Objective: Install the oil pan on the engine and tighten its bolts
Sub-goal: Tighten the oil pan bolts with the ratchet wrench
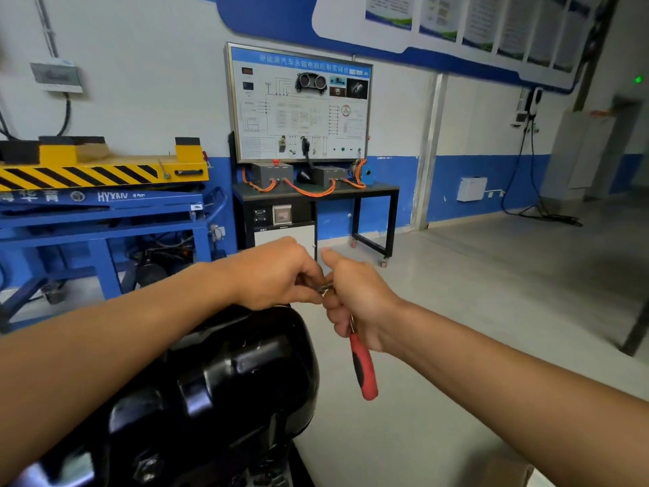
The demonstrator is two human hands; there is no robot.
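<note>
A glossy black oil pan (224,381) fills the lower left of the head view, below my left forearm. My right hand (358,300) grips a ratchet wrench with a red and black handle (365,367) that hangs down from my fist. My left hand (277,272) is held just above the far end of the pan, its fingers curled and pinching a small metal piece (325,286) at the wrench's head. The two hands touch there. What the small piece is stays hidden by my fingers.
A blue lift cart (102,219) with a yellow, black-striped top stands at the left. A black training bench (316,191) with an electrical panel and orange cables stands against the far wall. Grey floor (491,311) spreads to the right.
</note>
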